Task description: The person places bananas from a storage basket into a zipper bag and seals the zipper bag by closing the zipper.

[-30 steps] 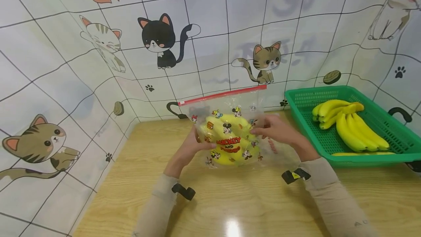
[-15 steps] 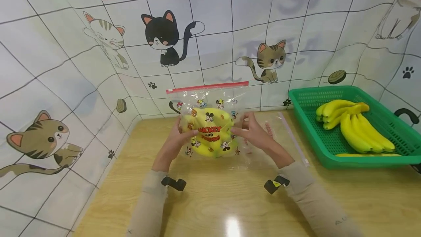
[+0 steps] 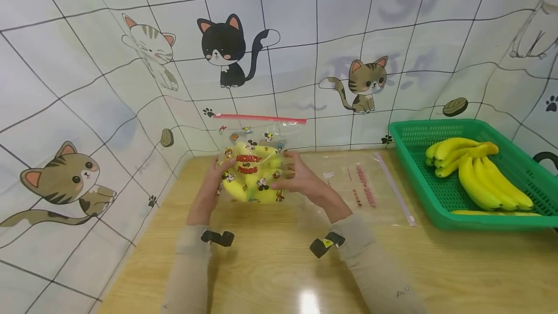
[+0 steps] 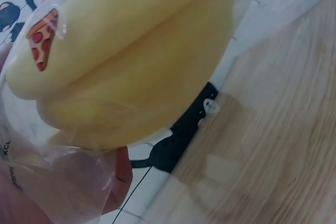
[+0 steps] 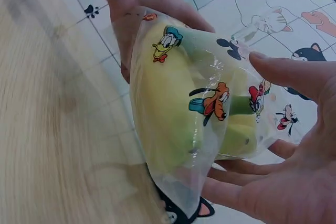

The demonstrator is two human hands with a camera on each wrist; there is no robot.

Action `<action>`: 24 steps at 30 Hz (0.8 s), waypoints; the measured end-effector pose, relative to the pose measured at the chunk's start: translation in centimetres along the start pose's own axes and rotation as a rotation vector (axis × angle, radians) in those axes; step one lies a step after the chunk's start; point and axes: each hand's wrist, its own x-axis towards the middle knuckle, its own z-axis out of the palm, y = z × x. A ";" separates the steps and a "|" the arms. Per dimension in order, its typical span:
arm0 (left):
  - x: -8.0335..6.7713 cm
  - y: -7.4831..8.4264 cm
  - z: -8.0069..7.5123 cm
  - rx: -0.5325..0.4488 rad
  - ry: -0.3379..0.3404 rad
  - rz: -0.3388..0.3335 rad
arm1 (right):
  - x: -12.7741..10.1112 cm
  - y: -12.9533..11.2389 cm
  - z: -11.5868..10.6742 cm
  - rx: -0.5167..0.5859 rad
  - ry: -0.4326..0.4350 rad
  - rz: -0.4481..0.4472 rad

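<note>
- My left hand (image 3: 216, 178) holds the left side of a clear zip bag (image 3: 255, 159) printed with cartoon characters, fingers curled against the plastic.
- My right hand (image 3: 301, 180) cups the bag's right side; in the right wrist view its fingers (image 5: 247, 195) lie nearly straight under the plastic and the thumb comes over from above.
- Inside the bag sits a bunch of yellow bananas (image 3: 253, 178), pressed between my two palms. The left wrist view shows them (image 4: 126, 61) close up through the film, with a small pizza print on the plastic.
- The bag stands upright at the far left of the wooden table (image 3: 305, 265), close to the wall, its red zip strip (image 3: 260, 118) running level across the top.
- To the right of my right hand, a second, flat zip bag (image 3: 370, 190) with red lettering lies on the table.
- Farther right stands a green plastic basket (image 3: 418, 183) holding another bunch of bananas (image 3: 475, 173).
- The tiled wall (image 3: 305, 38) behind carries cartoon cats, with a black-and-white cat (image 3: 226, 52) just above the bag.
- Both my sleeves are beige, and a black camera clip (image 3: 218, 238) sits on my left wrist.
</note>
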 end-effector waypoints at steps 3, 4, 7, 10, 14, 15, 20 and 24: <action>-0.1 0.1 -1.0 0.007 0.013 -0.027 | 0.7 0.6 1.2 0.012 0.005 -0.003; -0.1 0.1 -1.3 0.013 0.019 -0.033 | 0.9 0.8 1.5 0.010 0.009 -0.003; -0.1 -0.1 -2.0 0.017 0.033 -0.079 | 1.4 1.7 2.5 0.037 0.023 0.006; -0.2 -0.4 -2.6 0.045 0.048 -0.139 | 1.7 2.6 3.2 0.089 0.055 0.026; -0.3 -1.1 -3.1 0.068 0.049 -0.228 | 2.0 3.4 4.1 0.144 0.132 0.038; -0.2 -1.2 -3.2 0.070 0.046 -0.244 | 2.1 3.6 4.3 0.152 0.144 0.046; 0.0 -1.8 -3.7 0.061 0.034 -0.294 | 2.5 4.3 5.1 0.145 0.162 0.094; 0.2 -1.9 -4.2 0.076 0.037 -0.316 | 2.5 4.2 5.5 0.121 0.172 0.080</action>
